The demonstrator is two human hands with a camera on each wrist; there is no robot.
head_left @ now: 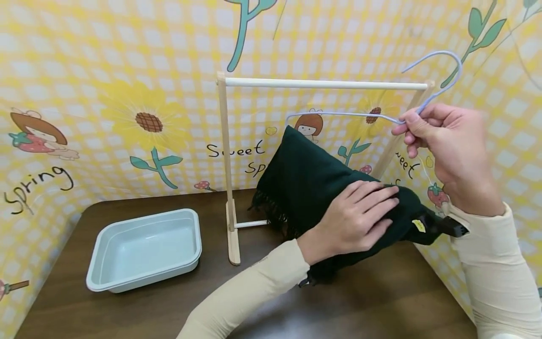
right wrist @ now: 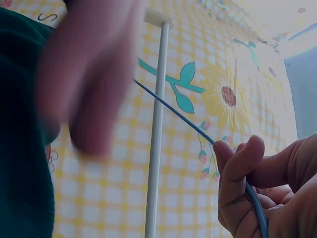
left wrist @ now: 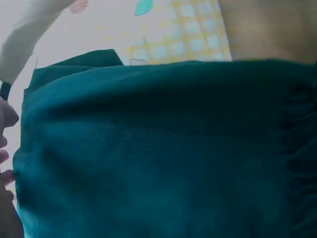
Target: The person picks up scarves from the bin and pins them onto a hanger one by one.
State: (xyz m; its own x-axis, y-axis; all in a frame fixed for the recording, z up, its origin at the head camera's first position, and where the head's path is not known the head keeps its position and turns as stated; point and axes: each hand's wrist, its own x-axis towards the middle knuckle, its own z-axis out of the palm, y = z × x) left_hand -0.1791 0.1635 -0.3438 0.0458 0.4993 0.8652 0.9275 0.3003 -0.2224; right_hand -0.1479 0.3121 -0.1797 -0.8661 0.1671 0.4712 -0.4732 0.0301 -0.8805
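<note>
Dark green cloth (head_left: pixel 309 169), finely ribbed and fringed at one edge, hangs slanting under the outstretched fingers of the left hand (head_left: pixel 353 216); fingers of the right hand (head_left: pixel 457 146) pinch its thin lilac hanger (head_left: pixel 338 113), before the wooden rack (head_left: pixel 226 141).

right hand (head_left: pixel 459 150) pinches hanger (head_left: pixel 351 113); left hand (head_left: pixel 355 216) seemingly rests on cloth (head_left: pixel 313 165)

A dark brown table (head_left: pixel 127 313) carries a pale blue basin (head_left: pixel 144 249) (towards the left) and a wooden rack (head_left: pixel 227 155).
</note>
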